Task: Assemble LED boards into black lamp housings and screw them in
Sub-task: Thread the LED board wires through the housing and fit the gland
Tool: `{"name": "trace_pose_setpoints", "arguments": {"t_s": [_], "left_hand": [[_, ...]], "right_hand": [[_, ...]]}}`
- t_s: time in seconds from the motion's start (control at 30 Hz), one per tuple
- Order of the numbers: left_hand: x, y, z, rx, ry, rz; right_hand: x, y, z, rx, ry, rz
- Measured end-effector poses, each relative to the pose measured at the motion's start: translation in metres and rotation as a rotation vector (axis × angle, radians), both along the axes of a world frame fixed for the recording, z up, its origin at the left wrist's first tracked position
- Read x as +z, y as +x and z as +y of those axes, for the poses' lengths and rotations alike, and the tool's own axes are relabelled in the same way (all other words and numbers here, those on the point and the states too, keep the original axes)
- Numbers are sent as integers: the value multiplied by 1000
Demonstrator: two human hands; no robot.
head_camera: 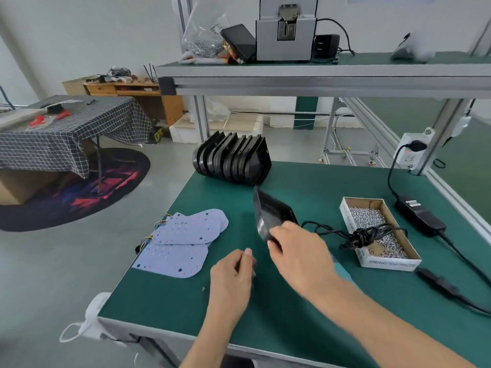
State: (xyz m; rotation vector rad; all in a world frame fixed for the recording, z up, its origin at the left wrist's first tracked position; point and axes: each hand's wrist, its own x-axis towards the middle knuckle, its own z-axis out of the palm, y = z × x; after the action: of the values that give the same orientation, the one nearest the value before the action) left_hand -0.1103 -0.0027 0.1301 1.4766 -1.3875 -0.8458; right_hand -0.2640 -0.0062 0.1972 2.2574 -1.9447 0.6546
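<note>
My right hand (297, 251) grips a black lamp housing (271, 212) by its near edge and holds it tilted above the green bench mat (305, 309). A row of several more black housings (232, 160) stands on edge at the mat's far left corner. Two or more pale blue LED boards (186, 240) with coloured wires lie overlapping at the mat's left side. My left hand (231, 277) hovers over the mat just right of the boards, fingers loosely curled, and I cannot make out anything in it. A cardboard box of screws (377, 232) sits to the right.
A black cable bundle (364, 236) lies over the screw box, and a power adapter (419, 216) with cords runs along the right edge. A shelf (318, 73) overhead carries a grey screw feeder (285, 35) and a bag of screws (202, 38). A face mask (93, 314) hangs at the bench's near left corner.
</note>
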Motion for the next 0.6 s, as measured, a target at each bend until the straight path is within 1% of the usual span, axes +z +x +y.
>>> {"name": "trace_pose_setpoints", "arguments": {"t_s": [0.07, 0.17, 0.33, 0.5, 0.6], "left_hand": [[2, 1, 0, 19, -41, -22], [4, 1, 2, 37, -39, 2], [10, 1, 7, 37, -24, 68], [10, -3, 8, 50, -15, 44], [10, -1, 8, 61, -16, 90]], "right_hand": [[-6, 9, 39, 78, -43, 69], [-20, 17, 70, 124, 14, 221], [-35, 23, 81, 145, 1, 275], [-26, 21, 84, 88, 47, 202], [-8, 20, 74, 56, 25, 11]]}}
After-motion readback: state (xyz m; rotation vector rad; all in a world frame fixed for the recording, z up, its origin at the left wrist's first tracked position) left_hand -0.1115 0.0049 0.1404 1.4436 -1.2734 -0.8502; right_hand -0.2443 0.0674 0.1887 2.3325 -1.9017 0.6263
